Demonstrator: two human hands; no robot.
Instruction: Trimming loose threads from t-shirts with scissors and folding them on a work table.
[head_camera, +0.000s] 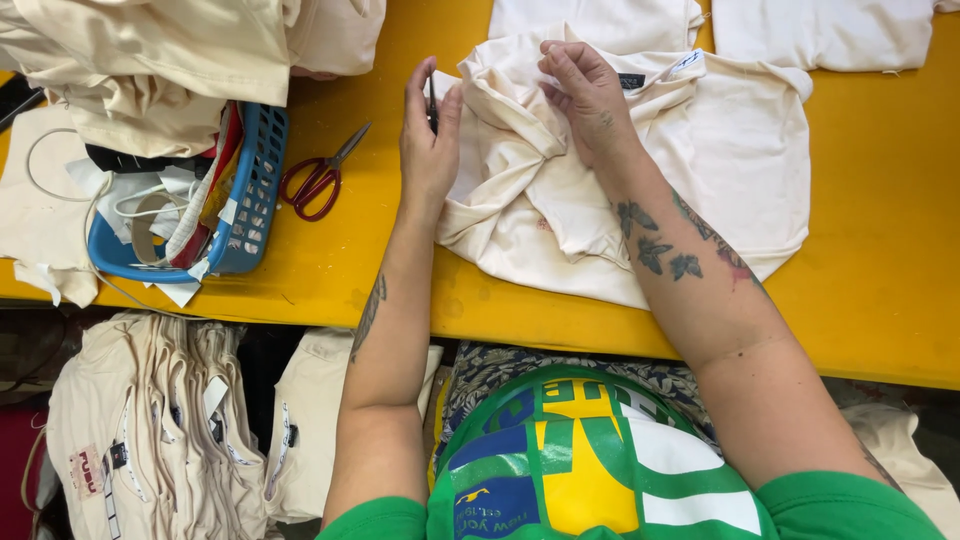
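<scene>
Head view, looking down at a yellow tabletop (880, 250). A cream garment (620, 190) lay bunched and partly folded at the middle of the tabletop, its neck end with a small dark label (631, 81) pointing away from the person and its hem toward the near edge; its long axis ran roughly from near edge to far edge, slightly tilted to the right. The left hand (428, 135) stood on its edge at the garment's left margin, grip closed around a small dark tool (433, 105) whose kind could not be told, the thumb side touching the cloth. The right hand (590, 90) rested on the upper part of the garment, grip pinched together on a fold of cloth near the collar. Both forearms bore tattoos.

Red-handled scissors (320, 180) lay on the tabletop to the left of the left hand, apart from it, blades pointing up and to the right. Further left stood a blue plastic basket (255, 190) holding white strips, cord and scraps. A heap of cream fabric (150, 60) covered the far left corner, overlapping the basket. Two more flat cream pieces (820, 30) lay at the far edge behind the garment. Below the tabletop, at lower left, a stack of cream garments with tags (150, 420) was visible
</scene>
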